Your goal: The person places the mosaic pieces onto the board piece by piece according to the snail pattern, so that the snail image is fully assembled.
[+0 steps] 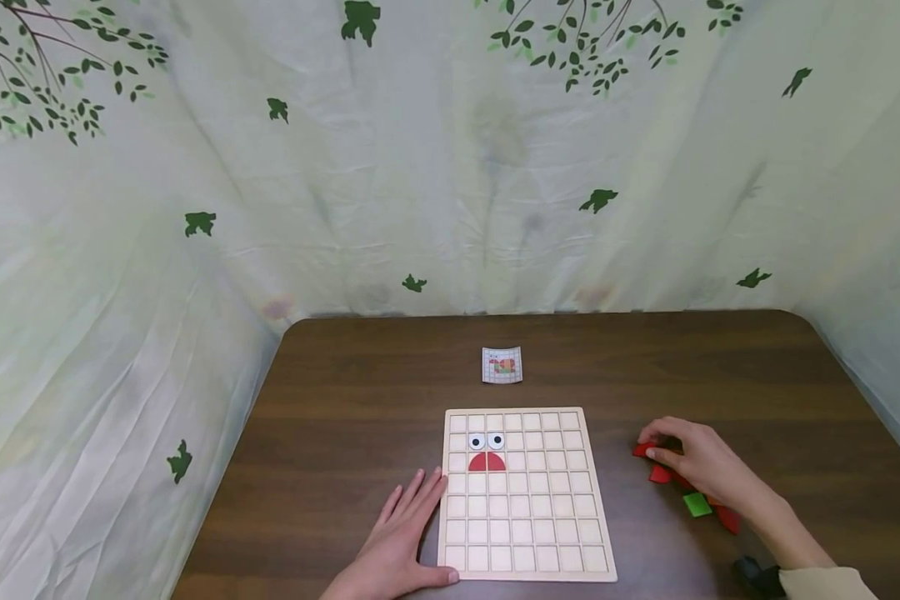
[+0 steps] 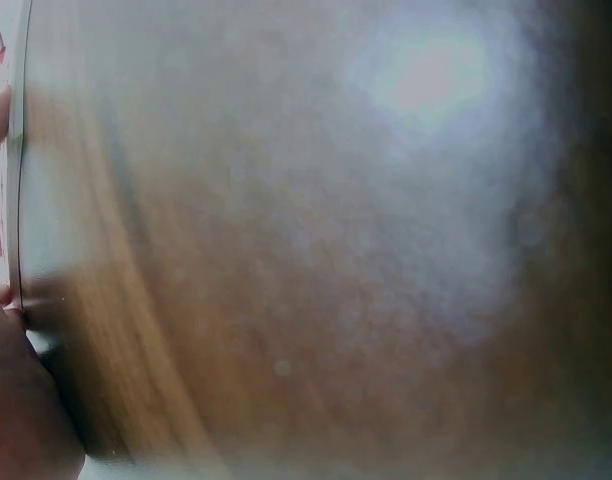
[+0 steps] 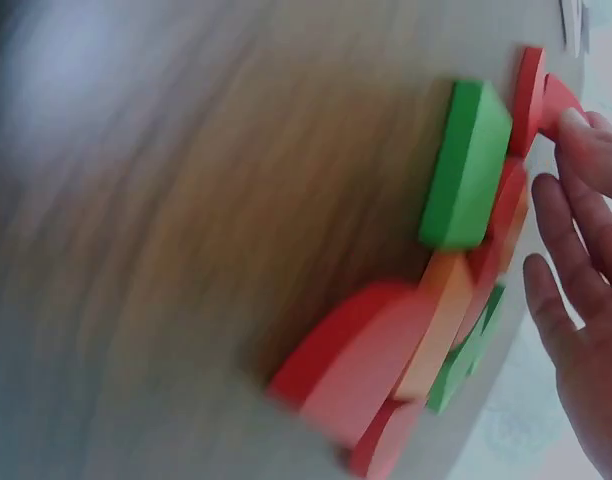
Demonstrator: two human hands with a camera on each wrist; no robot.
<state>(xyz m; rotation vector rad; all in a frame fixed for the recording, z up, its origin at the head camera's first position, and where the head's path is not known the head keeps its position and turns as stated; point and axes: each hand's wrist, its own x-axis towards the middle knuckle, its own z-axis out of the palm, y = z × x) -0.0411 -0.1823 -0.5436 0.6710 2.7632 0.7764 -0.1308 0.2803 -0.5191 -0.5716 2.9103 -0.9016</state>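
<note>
A pale wooden grid board (image 1: pixel 536 529) lies on the table, bearing two eye tiles (image 1: pixel 476 442) and, just below them, two red quarter-round tiles (image 1: pixel 478 462) that form a dome. My left hand (image 1: pixel 396 543) lies along the board's left edge, fingers stretched out and thumb at the lower left corner. To the right of the board, my right hand (image 1: pixel 699 457) pinches a small red tile (image 3: pixel 556 103) between thumb and finger. Beneath and beside that hand are more loose tiles: a green square (image 1: pixel 697 504), a red quarter-round (image 3: pixel 358 355), an orange tile (image 3: pixel 433 325) and several others, partly hidden.
A small picture card (image 1: pixel 502 366) with a coloured grid figure lies beyond the board. The brown table (image 1: pixel 345 400) ends at a white curtain (image 1: pixel 450 167) with leaf prints. A black wrist strap (image 1: pixel 759 577) is on my right wrist.
</note>
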